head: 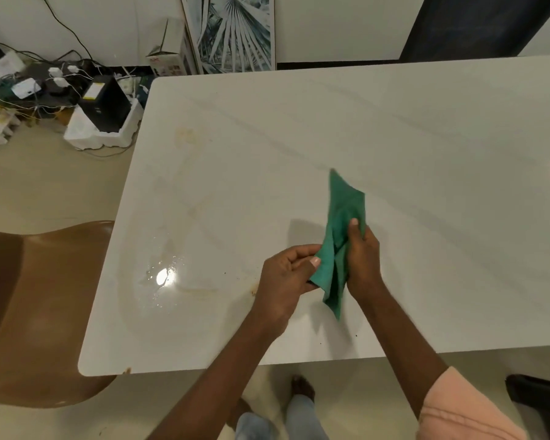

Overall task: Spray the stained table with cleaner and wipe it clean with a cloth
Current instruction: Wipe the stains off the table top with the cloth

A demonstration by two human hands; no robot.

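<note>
2 hands hold a green cloth [342,239] above a white table [394,128], its long axis running away from the person, from a loose corner near the table's near edge to a point aimed at the far side. The left hand [286,274] pinches the cloth's left edge between thumb and fingers; the right hand [361,262] is closed around its middle, thumb pressed on top. The cloth appears bunched and lifted off the surface (a shadow lies on the table just to its left), so the person is probably gathering or folding it before wiping. The work lies to the left: a wet, glistening patch [162,274] under a glare spot, ringed by faint brownish stains [200,290], with another stain [186,134] farther back near the left edge. The left hand is the nearer of the 2 to that wet patch, so the cloth would have to travel leftward across the body to reach it. No spray bottle shows in view. A brown chair [42,309] stands beside the table's left edge, clear of the wiping path.
</note>
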